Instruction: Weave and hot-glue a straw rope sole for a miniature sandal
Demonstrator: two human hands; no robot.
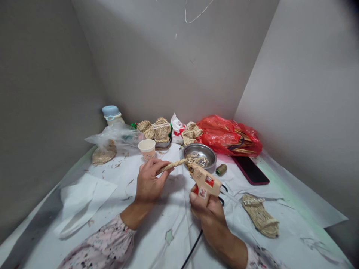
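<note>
My left hand (148,179) pinches a narrow braided straw strip (172,165) between thumb and fingers. My right hand (207,213) grips a beige hot glue gun (204,182), its nozzle pointing up and left at the strip's far end. The nozzle looks very close to the strip, though I cannot tell whether they touch. A black power cord (193,248) runs down from the gun past my right wrist. To the right lies a finished-looking woven straw sandal (260,216).
A steel bowl (199,156), paper cup (147,148), green thread spool (221,169) and dark phone (250,170) stand ahead. Behind are woven straw pieces (162,130), a red plastic bag (227,136) holding sticks, and a blue-capped bottle (111,114). White paper (84,203) lies left; grey walls enclose the table.
</note>
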